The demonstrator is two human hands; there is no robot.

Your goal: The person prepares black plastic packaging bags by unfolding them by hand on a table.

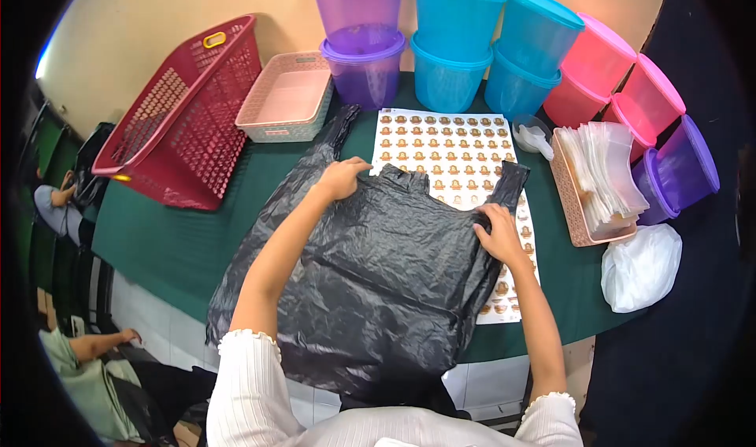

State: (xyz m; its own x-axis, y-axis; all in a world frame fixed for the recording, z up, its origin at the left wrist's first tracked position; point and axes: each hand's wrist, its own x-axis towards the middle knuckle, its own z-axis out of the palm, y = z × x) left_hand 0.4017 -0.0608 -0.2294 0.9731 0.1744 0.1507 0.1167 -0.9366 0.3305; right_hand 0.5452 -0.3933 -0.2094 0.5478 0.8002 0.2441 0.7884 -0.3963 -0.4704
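A large black plastic bag [370,266] with two handle loops lies spread over the table and hangs past its front edge. At the base of its left handle, my left hand [343,179] is closed on the plastic, the fingers pointing right. My right hand [499,233] grips the bag's upper right edge below the other handle, with the fingers bent over the plastic. Partly under the bag lies a sheet of round brown-and-gold stickers [441,144]; its lower left part is hidden.
A dark red laundry basket [185,108] and a pale pink basket [283,100] stand at the left. Purple, blue and pink lidded tubs [449,77] line the back. A basket of clear plastic bags [602,171], a small cup with a scoop [533,137] and a white plastic bag [642,267] are at right.
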